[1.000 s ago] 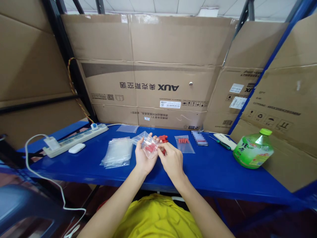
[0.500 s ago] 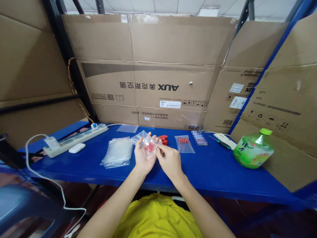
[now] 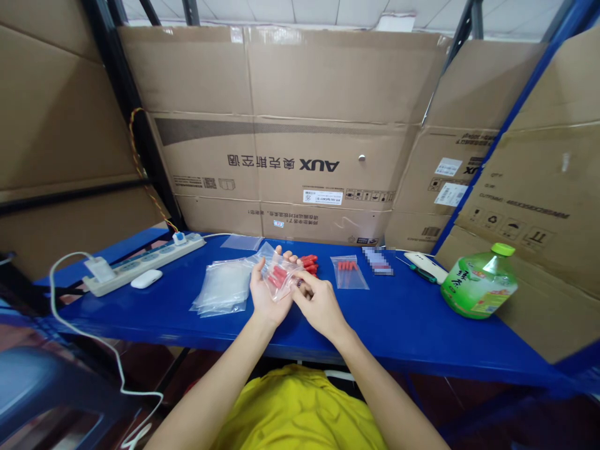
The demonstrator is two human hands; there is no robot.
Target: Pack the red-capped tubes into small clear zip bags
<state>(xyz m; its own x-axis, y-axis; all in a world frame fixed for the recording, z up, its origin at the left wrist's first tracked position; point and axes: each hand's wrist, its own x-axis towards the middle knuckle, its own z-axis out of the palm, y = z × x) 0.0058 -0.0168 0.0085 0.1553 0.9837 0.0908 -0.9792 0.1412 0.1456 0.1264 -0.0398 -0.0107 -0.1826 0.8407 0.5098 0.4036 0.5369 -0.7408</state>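
My left hand (image 3: 265,295) holds a small clear plastic bag (image 3: 277,275) with several red pieces inside, just above the blue table (image 3: 403,322). My right hand (image 3: 319,303) pinches the bag's lower right edge, fingers closed on it. Behind the hands lies a small heap of loose red pieces (image 3: 309,262). To the right of that lies another clear bag with red pieces (image 3: 348,271). Left of my hands rests a stack of empty clear bags (image 3: 222,286).
A white power strip (image 3: 140,262) with a plugged charger and a white case (image 3: 146,279) lie at the left. A green bottle (image 3: 479,284) lies at the right, beside a white tool (image 3: 425,265). Cardboard boxes (image 3: 300,131) wall the back.
Both hands with the bag have shifted slightly left and down toward the table. The bag is tilted more to the left, and my right hand now grips its lower edge.
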